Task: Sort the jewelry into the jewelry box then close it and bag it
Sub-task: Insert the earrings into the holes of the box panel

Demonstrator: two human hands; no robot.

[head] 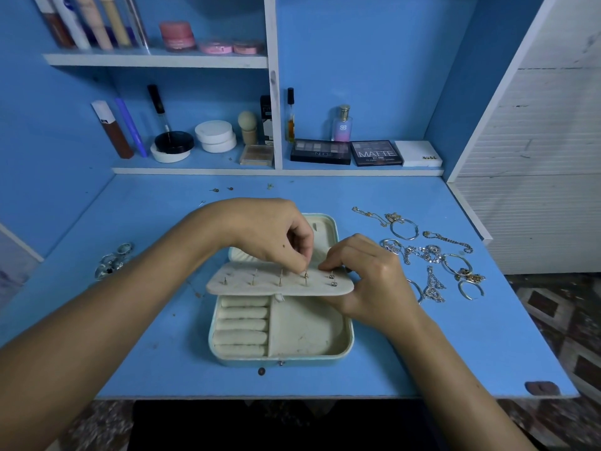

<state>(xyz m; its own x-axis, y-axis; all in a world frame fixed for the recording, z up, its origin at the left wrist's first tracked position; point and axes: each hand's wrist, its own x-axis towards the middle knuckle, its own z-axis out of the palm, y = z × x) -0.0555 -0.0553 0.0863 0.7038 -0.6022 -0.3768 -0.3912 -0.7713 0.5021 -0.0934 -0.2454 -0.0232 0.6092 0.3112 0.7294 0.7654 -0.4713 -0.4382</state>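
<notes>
- Box [283, 354] — open, mid-tabletop [422, 353]; flap [279, 284] raised.
- Left hand [273, 232] pinches stud [306, 275]; right hand [367, 281] grips flap's right edge.
- Seat post straight — flap held steady.

Bare desk [406, 353] front & far side of jewelry box [344, 351]; chains/bangles [432, 255] right, rings [112, 260] left.

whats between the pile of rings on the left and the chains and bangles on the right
In the head view, the open jewelry box sits between the rings and the chains and bangles, with both hands, left hand and right hand, working at its earring flap.
</notes>
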